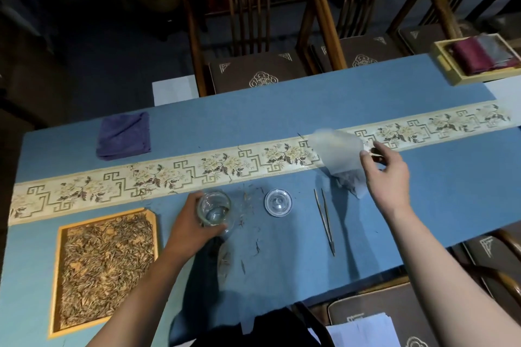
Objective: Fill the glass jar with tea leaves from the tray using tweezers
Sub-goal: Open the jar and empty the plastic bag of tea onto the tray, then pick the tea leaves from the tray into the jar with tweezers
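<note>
Clear glass, round and open-mouthed, the glass jar [214, 207] is gripped in the left hand [188, 225], whose fingers curl round its side; it sits tilted toward the camera, close to the blue cloth-covered bench [282, 98], and whether its base touches cannot be told. It looks nearly empty. Loose tea leaves [248, 200] are scattered on the cloth around and just below it. Just to its right lies the round clear glass lid [278, 202], flat on the bench. Further right the thin bamboo tweezers [325, 220] lie untouched, tips pointing toward the person. At the left of the jar stands the rectangular wooden tray [57, 284], filled with dried brown tea leaves [104, 262].

The right hand [387, 175] hovers above the bench beyond the tweezers, fingers loosely bent, pinching the edge of a translucent plastic bag [338, 160] that is blurred and hangs down toward the cloth. Behind it a cream floral patterned runner [169, 175] crosses the bench from side to side. A folded purple cloth [124, 135] lies at the far left, a pale wooden box with red fabric [476, 62] at the far right corner, and wooden chairs [248, 34] stand behind.
</note>
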